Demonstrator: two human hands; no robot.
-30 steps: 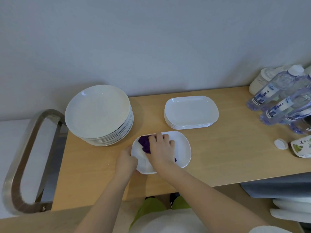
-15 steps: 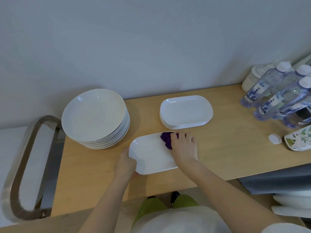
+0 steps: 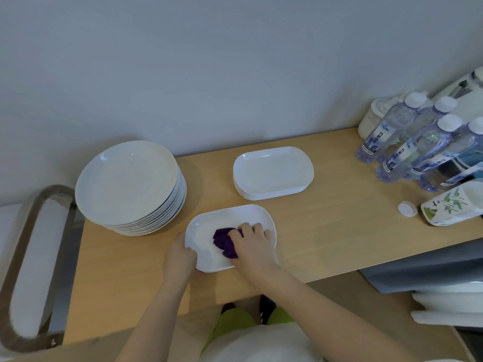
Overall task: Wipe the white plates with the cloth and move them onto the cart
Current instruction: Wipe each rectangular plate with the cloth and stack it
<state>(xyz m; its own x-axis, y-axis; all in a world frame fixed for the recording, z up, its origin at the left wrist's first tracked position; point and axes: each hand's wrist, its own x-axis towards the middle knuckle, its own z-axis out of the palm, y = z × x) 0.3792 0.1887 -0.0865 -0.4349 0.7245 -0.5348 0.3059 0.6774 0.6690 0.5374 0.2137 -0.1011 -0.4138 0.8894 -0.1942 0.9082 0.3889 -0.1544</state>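
head view showed the left hand (image 3: 180,258) fingers clamped on the rim of the stiff, slippery, breakable oblong plate (image 3: 209,254), while the right hand (image 3: 252,245) fingers curled on the soft purple cloth (image 3: 223,240).

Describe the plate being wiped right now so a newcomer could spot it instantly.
On the light wooden table, look at the near edge, in front of the stack of white rounded-rectangle plates and right of the stack of round white plates. The single white rounded-rectangle plate lies alone, a crumpled purple cloth on it.
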